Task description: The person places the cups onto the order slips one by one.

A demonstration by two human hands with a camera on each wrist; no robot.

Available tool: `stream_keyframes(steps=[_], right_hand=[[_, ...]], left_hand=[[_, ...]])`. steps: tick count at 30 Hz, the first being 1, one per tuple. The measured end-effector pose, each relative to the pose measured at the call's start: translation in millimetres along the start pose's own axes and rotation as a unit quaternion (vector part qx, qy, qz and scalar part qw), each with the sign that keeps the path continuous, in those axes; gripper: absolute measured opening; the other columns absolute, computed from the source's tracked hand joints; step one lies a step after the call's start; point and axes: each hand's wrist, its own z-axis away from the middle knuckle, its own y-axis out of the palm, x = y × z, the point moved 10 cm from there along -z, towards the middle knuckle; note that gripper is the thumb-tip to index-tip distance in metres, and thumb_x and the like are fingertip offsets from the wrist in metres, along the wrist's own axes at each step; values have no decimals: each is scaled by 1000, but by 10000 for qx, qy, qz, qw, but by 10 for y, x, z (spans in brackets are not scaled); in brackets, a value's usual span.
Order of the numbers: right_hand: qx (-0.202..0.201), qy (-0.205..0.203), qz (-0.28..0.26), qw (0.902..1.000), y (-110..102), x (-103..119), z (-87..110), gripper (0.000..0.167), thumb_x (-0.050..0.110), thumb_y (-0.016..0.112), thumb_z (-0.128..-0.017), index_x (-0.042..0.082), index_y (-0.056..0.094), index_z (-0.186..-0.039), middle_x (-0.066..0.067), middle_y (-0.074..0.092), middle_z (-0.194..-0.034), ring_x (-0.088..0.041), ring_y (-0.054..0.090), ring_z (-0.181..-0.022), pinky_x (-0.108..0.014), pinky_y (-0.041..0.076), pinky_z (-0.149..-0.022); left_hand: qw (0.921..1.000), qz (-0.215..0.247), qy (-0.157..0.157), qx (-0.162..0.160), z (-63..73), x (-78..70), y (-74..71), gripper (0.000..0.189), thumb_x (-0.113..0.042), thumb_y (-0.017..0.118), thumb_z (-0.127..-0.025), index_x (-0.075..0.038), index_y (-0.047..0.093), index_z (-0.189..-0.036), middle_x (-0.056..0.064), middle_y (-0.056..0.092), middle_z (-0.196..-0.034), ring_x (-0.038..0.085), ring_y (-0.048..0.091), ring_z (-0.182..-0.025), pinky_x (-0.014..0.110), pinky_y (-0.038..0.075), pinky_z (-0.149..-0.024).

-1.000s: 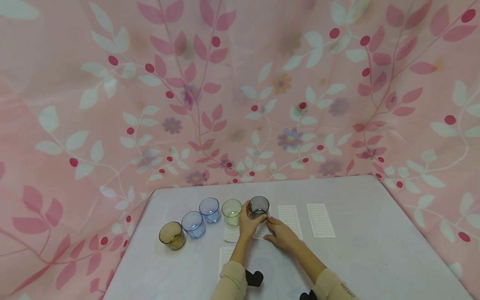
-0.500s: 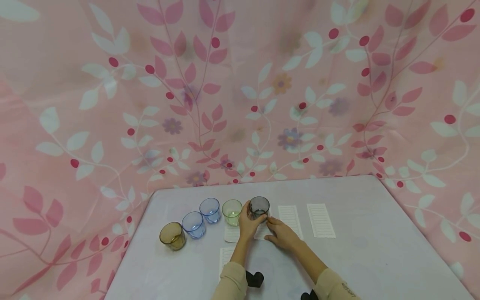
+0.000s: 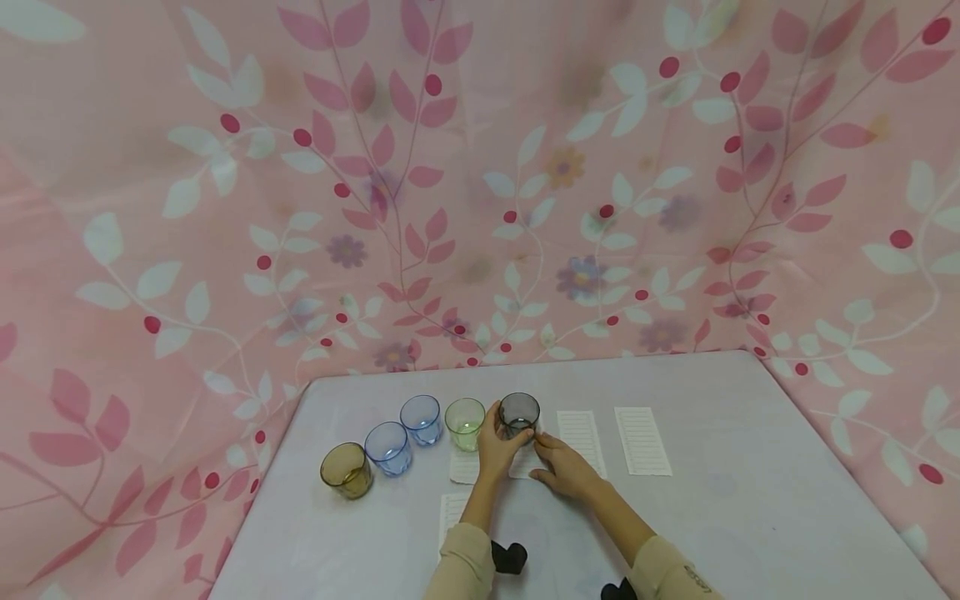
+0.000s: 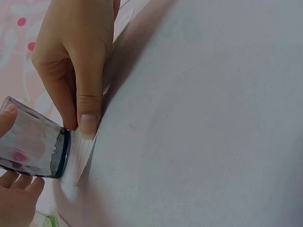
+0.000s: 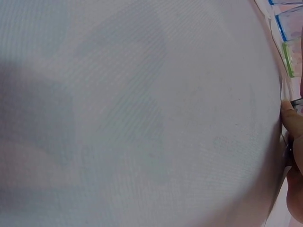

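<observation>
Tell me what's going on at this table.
A person's left hand grips a smoky grey glass, while their right hand touches the paper slip by its base; whether it pinches the slip is unclear. To the left stand an amber glass, two blue glasses and a green glass. Two other slips lie to the right.

Your place looks like a small screened-off booth, staged more than lived in. Pink sheeting (image 3: pixel 480 167) printed with leaves, berries and flowers hangs behind the far edge of your pale table (image 3: pixel 787 517) and continues past its left and right sides. You cannot tell from this whether a home, an office or a lab lies beyond.
</observation>
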Motion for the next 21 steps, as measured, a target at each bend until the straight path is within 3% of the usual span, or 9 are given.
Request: stream_keyframes(steps=[4,11,21], right_hand=[[-25,-31,-62,10000,-4,-1,-5,53,18,69,-85,-18,52,-120,-32,49,-130,-44,44,-124,-51,38,-103],[-93,2,-151,9998,14,-28,-1,54,19,70,-84,-17,53,-120,-31,50,-129,-44,45,-123,-51,39,-101],[-131,173,-370,9991,21,-77,-9,55,19,71,-83,-13,52,-124,-28,50,-131,-42,44,-125,-50,37,-103]], left_hand=[[10000,-24,1,-37,-12,80,-2,74,2,78,-70,16,39,-132,34,47,-130,47,45,-121,55,39,-100],[9999,112,62,-65,-2,56,3,74,7,76,-69,18,37,-131,38,45,-129,51,43,-121,58,37,-100],[9999,149,-59,-49,14,83,-1,74,2,78,-71,16,39,-132,36,45,-131,48,42,-123,54,37,-103]])
